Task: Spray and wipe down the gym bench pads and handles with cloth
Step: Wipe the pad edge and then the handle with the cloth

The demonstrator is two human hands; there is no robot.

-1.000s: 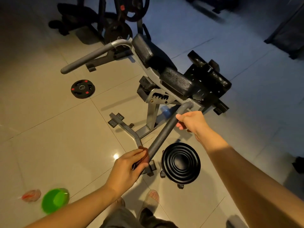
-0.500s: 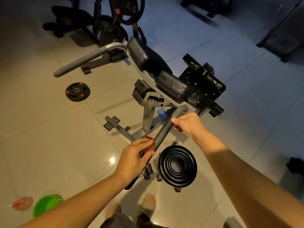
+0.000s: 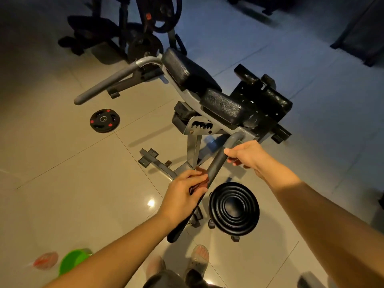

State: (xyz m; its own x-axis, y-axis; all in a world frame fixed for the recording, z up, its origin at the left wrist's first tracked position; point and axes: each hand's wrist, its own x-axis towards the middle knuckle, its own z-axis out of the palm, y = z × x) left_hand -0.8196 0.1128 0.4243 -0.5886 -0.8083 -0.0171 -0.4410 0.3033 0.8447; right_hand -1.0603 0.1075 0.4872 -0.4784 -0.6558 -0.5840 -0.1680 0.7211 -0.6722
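Your left hand point(image 3: 182, 196) clamps a reddish cloth point(image 3: 202, 175), mostly hidden under its fingers, on the near handle point(image 3: 216, 163); your right hand point(image 3: 247, 154) grasps it higher. The green object point(image 3: 72, 259) at lower left is blurred.

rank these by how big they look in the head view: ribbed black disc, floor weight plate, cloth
1. ribbed black disc, largest, though also nearer the camera
2. weight plate, farther off, so real order is unsure
3. cloth, mostly hidden between left hand and handle

no readable text, labels, brands or numbers on anything shown
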